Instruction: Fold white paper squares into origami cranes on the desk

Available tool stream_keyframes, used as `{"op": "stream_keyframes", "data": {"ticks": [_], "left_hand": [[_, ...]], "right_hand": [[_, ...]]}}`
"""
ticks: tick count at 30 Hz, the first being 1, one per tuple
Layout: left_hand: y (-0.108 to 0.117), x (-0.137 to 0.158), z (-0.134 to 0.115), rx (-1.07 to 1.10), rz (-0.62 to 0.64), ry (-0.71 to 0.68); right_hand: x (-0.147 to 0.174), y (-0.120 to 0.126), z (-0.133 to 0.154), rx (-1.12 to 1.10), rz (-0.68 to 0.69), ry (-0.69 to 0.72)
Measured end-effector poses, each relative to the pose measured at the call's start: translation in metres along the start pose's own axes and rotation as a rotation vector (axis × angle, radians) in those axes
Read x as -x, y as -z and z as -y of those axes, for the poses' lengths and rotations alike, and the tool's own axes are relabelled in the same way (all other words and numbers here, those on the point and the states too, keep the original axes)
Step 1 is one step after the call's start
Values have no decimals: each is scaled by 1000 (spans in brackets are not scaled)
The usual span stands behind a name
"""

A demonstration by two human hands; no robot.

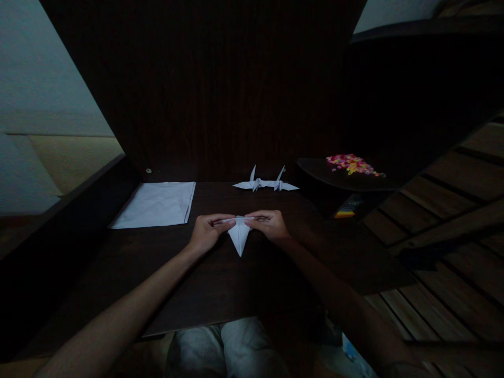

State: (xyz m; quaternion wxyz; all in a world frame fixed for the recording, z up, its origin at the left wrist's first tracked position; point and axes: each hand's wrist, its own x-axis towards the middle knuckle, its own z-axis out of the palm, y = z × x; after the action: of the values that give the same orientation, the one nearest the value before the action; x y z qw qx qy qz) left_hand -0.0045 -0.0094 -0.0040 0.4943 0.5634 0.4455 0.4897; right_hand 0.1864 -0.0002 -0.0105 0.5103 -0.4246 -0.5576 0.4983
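Note:
A folded white origami paper [240, 237] is held between both my hands, its pointed end toward me. My left hand [208, 229] pinches its upper left edge between thumb and fingers. On the upper right edge, my right hand [270, 224] grips it the same way. The fingertips behind the paper are partly hidden. Beyond my hands, two white origami cranes stand side by side on the desk: a left crane [252, 184] and a right crane [284, 186], with wings that meet or overlap.
White paper sheets [155, 205] lie stacked at the left of the dark desk [189, 289]. At the right, a raised rounded shelf [315, 172] carries a heap of small colourful pieces [352, 164]. A dark side panel [63, 210] borders the left, and a tall panel [220, 89] the back.

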Motion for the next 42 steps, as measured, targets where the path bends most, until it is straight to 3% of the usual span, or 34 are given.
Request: {"op": "stream_keyframes", "data": {"ticks": [19, 42], "left_hand": [[-1, -1, 2, 112, -24, 33], [-1, -2, 5, 171, 71, 86]], "right_hand": [[1, -1, 1, -80, 10, -14], [3, 0, 2, -75, 35, 1]]}}
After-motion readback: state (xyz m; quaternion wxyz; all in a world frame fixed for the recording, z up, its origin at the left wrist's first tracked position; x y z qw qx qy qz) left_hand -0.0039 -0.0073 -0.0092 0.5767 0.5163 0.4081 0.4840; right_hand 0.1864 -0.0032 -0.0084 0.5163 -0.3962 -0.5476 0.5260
